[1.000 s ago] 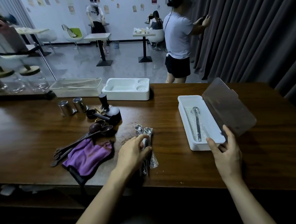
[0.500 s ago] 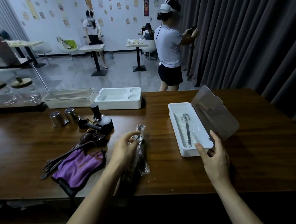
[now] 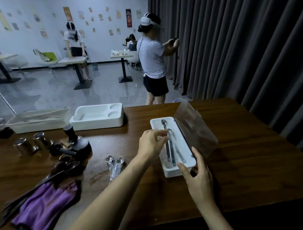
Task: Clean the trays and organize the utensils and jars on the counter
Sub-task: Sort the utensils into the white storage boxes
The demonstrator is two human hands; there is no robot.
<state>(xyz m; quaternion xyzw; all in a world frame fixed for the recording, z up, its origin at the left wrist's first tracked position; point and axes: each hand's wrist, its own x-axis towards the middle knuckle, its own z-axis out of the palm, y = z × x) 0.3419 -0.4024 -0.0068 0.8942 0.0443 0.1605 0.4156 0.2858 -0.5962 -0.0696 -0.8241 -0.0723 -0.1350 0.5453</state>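
Pinching a plastic-wrapped metal spoon [image 3: 171, 148] near its bowl, the left hand [image 3: 151, 145] curls its fingers down over the long white utensil box [image 3: 171, 172], forearm stretched across the glossy dark wood counter [image 3: 235, 163]. Right hand [image 3: 199, 180] has thumb and index spread pretty straight, bracing the box's near corner beside the raised clear plastic lid [image 3: 194, 128]. Two wrapped spoons [image 3: 114, 165] lie left of the box, near a purple cloth [image 3: 44, 204].

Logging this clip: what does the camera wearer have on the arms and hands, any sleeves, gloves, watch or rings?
Nothing is worn that shows. The left hand and right hand are ungloved, with no rings visible. The left forearm and right forearm are uncovered down to the frame's edge: no sleeve, watch, bracelet or cable in view.
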